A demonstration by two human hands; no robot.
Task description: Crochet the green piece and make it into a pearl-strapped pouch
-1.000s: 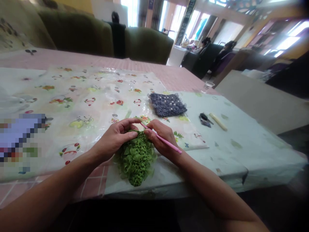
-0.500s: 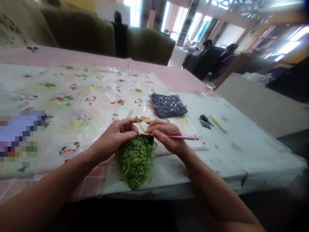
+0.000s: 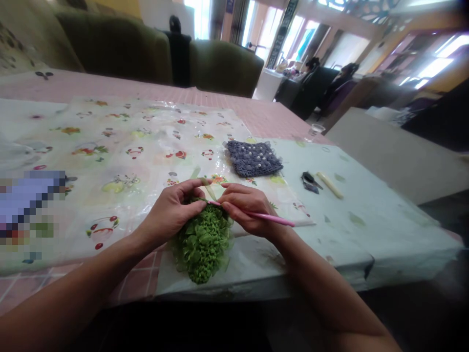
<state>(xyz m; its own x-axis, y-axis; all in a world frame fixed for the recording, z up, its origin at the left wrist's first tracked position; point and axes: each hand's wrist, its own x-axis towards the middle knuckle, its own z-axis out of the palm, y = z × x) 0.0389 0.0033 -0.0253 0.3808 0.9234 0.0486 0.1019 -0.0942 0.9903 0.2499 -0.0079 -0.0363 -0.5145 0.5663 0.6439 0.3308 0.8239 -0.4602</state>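
A ruffled green crochet piece (image 3: 207,244) hangs from my left hand (image 3: 176,208), whose thumb and fingers pinch its top edge. A flat pale green ribbon (image 3: 209,188) runs up from that edge between my two hands. My right hand (image 3: 251,208) is closed around a pink crochet hook (image 3: 273,218). The hook's tip lies at the top edge of the green piece, close to my left thumb; its handle slants down to the right. Whether a loop sits on the tip is too small to tell.
A grey-blue crocheted piece with white beads (image 3: 253,159) lies beyond my hands. To its right are a small dark tool (image 3: 310,182) and a pale yellow stick (image 3: 330,186). A clear cup (image 3: 317,129) stands farther back. A pixelated flat object (image 3: 31,195) lies at left; black scissors (image 3: 44,76) lie far left.
The hook's handle has tipped downward and shifted slightly left with my right hand. My left hand keeps its pinch on the green piece. The whole view has shifted a little.
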